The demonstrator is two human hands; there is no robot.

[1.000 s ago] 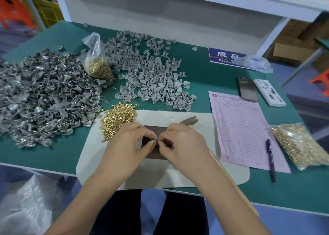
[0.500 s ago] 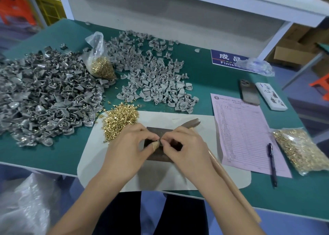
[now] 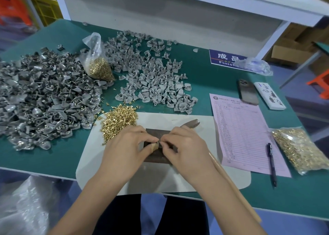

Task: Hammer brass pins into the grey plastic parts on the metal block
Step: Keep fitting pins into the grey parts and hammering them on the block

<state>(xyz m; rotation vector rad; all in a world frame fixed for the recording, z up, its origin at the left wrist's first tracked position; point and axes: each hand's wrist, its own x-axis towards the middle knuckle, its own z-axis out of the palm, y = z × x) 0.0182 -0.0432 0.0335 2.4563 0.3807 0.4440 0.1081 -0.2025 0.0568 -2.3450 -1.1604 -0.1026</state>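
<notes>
A large heap of dull grey plastic parts (image 3: pixel 42 99) is lying at the far left of the green counter (image 3: pixel 53 156), with a clear plastic bag of brass pins (image 3: pixel 98 64) leaning at its edge. Beside it, a loose pile of shiny brass pins (image 3: pixel 119 119) is spilling onto a white mat (image 3: pixel 178 179). The left hand (image 3: pixel 124 149) is reaching in from below, fingers curled, pinching a small tan-grey plastic part (image 3: pixel 154 146) over the dark rectangular metal block (image 3: pixel 156 154) on the mat. The right hand (image 3: pixel 187 151) is meeting it fingertip to fingertip, pinching at the same spot; what it is gripping is too small to tell. A wooden-handled hammer (image 3: pixel 231 186) is lying under the right forearm. Further right, a pink printed form (image 3: pixel 240 131) is carrying a dark pen (image 3: pixel 271 163).
</notes>
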